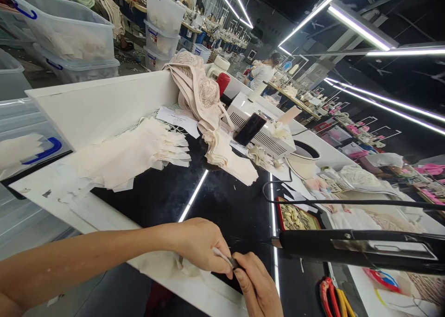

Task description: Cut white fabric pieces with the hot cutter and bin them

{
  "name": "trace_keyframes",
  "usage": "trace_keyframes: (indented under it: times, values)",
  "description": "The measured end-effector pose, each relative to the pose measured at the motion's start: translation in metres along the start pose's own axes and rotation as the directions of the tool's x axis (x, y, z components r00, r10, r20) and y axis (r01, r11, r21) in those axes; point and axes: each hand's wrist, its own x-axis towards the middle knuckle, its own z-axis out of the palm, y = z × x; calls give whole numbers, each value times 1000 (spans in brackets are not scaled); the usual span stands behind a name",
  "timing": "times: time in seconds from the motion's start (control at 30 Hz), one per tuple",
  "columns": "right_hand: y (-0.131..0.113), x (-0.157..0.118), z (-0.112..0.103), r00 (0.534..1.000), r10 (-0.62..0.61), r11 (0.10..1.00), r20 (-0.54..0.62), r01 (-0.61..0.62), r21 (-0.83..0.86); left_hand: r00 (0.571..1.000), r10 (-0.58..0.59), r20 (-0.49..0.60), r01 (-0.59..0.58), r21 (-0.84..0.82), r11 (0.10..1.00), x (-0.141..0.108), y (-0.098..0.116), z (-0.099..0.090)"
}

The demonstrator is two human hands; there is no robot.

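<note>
Two grips meet over near tabletop (pixel 236 210): left grip (pixel 200 244) pinching pale strip (pixel 219 256), right grip (pixel 259 284) pinching dark piece (pixel 235 263); I judge closeness steadies both.

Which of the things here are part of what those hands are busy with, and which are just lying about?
Part of it:
- pale piece in the left hand
- small dark item at the right hand's fingertips
- probably the cream fabric stack

Seemingly just lying about:
- phone
- red-handled tool
- red-rimmed tray
</note>
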Motion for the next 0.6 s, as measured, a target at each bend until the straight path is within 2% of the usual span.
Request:
trace_keyframes:
  times: [0.17, 0.27, 0.33, 0.47, 0.6]
  values:
    - [-2, -11, -5, 993, 100, 988, -68, -91, 120, 998, 48, 28, -46, -67, 997, -2, -2, -5]
    - [0, -20, -4, 967, 215, 966, -136, -191, 173, 995, 43, 92, -26, -183, 983, -3, -2, -14]
    - [2, -22, -1, 960, 246, 958, -132, -221, 180, 993, 59, 97, -34, -249, 968, -3, -3, -21]
    - [4, -16, 5, 989, 134, 987, -64, -128, 96, 994, 105, -10, -104, -282, 954, -1, -8, -29]
    - [10, -10, 10, 999, -47, 998, 16, 48, -29, 997, 24, -80, -47, -295, 954, 0, -11, -33]
